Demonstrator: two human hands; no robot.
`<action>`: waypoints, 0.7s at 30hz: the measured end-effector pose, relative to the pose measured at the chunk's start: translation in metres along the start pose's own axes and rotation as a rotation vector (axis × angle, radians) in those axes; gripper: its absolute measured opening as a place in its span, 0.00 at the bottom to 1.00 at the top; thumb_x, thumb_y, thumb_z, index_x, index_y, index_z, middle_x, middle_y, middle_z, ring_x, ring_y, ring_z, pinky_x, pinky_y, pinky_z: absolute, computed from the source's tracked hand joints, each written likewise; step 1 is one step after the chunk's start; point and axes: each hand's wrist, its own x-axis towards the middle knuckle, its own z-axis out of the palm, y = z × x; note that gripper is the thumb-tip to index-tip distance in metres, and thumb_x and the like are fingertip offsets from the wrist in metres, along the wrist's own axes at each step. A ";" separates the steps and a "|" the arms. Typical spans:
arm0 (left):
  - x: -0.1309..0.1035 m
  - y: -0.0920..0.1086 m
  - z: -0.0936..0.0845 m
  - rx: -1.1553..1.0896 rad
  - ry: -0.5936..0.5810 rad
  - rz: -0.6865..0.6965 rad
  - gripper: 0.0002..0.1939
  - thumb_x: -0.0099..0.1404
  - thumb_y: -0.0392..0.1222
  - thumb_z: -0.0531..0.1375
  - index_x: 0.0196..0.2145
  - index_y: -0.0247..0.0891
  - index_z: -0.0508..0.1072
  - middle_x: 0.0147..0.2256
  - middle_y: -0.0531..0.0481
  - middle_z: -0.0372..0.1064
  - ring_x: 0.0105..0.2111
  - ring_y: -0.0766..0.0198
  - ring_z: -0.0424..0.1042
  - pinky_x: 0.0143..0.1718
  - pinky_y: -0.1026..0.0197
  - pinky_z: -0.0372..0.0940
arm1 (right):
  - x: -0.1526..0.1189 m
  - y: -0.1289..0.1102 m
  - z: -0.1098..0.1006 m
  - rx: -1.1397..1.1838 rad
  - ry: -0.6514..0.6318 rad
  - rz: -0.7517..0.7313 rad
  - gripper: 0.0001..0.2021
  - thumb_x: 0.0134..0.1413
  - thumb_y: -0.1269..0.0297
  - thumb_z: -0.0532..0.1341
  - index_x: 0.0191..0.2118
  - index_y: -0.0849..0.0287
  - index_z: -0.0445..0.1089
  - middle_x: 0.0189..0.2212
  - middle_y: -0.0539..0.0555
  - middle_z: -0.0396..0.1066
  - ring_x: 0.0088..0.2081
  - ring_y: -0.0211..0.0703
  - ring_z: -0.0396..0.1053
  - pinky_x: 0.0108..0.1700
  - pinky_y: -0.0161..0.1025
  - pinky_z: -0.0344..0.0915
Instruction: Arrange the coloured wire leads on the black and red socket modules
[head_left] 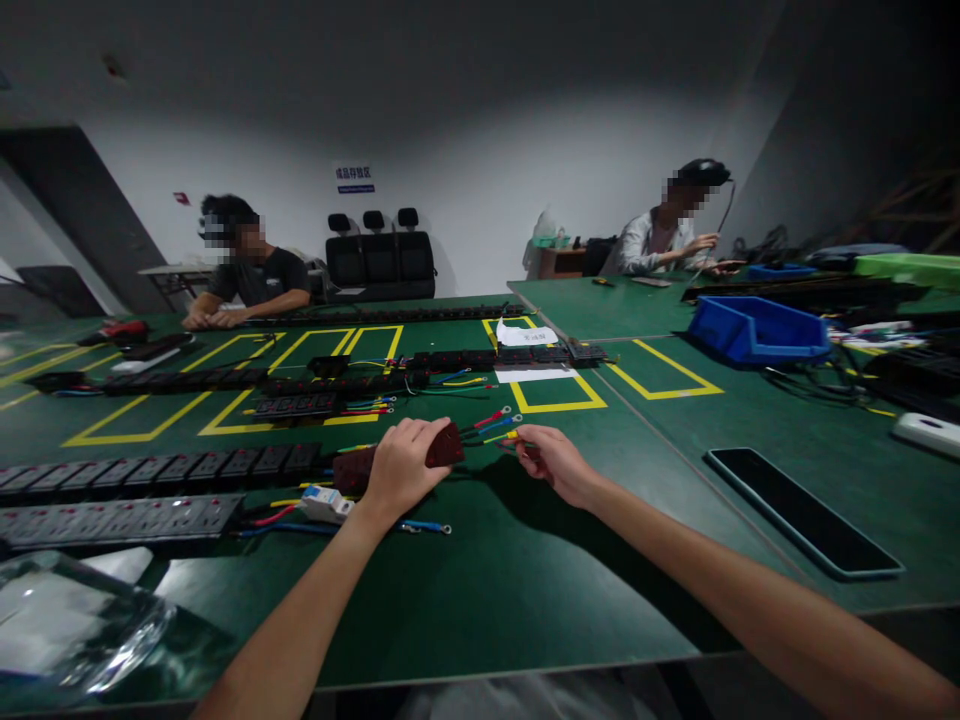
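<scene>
My left hand (409, 468) is wrapped over a dark red block (448, 447) at the middle of the table. Red, blue and yellow-green wires with ring terminals (506, 412) stick out of the block's right end. My right hand (551, 460) pinches the yellow-green wire (501, 437) near its tip. Left of my left hand lies a long row of black sockets (225, 465). In front of it is another socket strip (127, 520), with a white breaker (327, 503) and a blue wire (424, 526) with a ring terminal beside it.
A phone (802, 510) lies at right, below a blue bin (757, 330). A clear container (75, 620) stands front left. More socket strips (345, 385) lie farther back. Two people sit across the table (600, 620), one left, one right.
</scene>
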 end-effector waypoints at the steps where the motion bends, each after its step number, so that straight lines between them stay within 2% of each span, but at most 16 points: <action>1: 0.000 0.000 -0.001 -0.011 0.016 0.011 0.34 0.55 0.35 0.72 0.58 0.36 0.70 0.46 0.43 0.75 0.46 0.49 0.72 0.49 0.47 0.67 | 0.000 -0.001 0.000 0.046 -0.007 0.036 0.13 0.49 0.56 0.67 0.30 0.62 0.76 0.20 0.47 0.62 0.18 0.30 0.54 0.18 0.30 0.45; 4: -0.001 -0.001 -0.003 -0.032 0.060 0.052 0.35 0.55 0.35 0.72 0.59 0.35 0.69 0.47 0.42 0.74 0.46 0.49 0.71 0.49 0.48 0.67 | 0.001 -0.004 0.001 0.158 -0.043 0.113 0.10 0.48 0.59 0.66 0.29 0.63 0.76 0.19 0.47 0.60 0.18 0.29 0.51 0.18 0.30 0.46; 7: -0.001 0.000 -0.004 -0.019 0.078 0.066 0.36 0.55 0.35 0.72 0.60 0.36 0.69 0.46 0.42 0.74 0.45 0.49 0.71 0.48 0.48 0.67 | 0.001 -0.004 0.001 0.128 -0.049 0.071 0.12 0.47 0.57 0.66 0.27 0.62 0.75 0.19 0.46 0.58 0.18 0.30 0.51 0.18 0.31 0.45; 13: -0.001 0.001 -0.001 0.002 0.029 0.036 0.36 0.55 0.35 0.72 0.61 0.36 0.69 0.45 0.43 0.74 0.44 0.50 0.71 0.48 0.48 0.67 | -0.004 -0.002 -0.001 -0.313 0.037 -0.307 0.19 0.55 0.47 0.62 0.27 0.59 0.71 0.20 0.47 0.62 0.20 0.34 0.56 0.21 0.34 0.48; 16: -0.001 0.002 0.000 0.015 -0.011 0.030 0.36 0.55 0.36 0.73 0.61 0.36 0.69 0.45 0.43 0.74 0.45 0.50 0.70 0.48 0.49 0.67 | -0.006 -0.001 -0.002 -0.599 0.093 -0.501 0.19 0.59 0.49 0.61 0.26 0.59 0.72 0.19 0.48 0.62 0.23 0.37 0.57 0.25 0.36 0.50; 21: -0.002 0.004 0.001 0.057 -0.060 0.040 0.38 0.54 0.38 0.74 0.61 0.36 0.69 0.45 0.43 0.74 0.44 0.49 0.70 0.46 0.49 0.67 | -0.009 0.001 0.000 -0.908 0.168 -0.645 0.19 0.64 0.53 0.58 0.25 0.58 0.72 0.20 0.50 0.66 0.24 0.39 0.61 0.28 0.38 0.51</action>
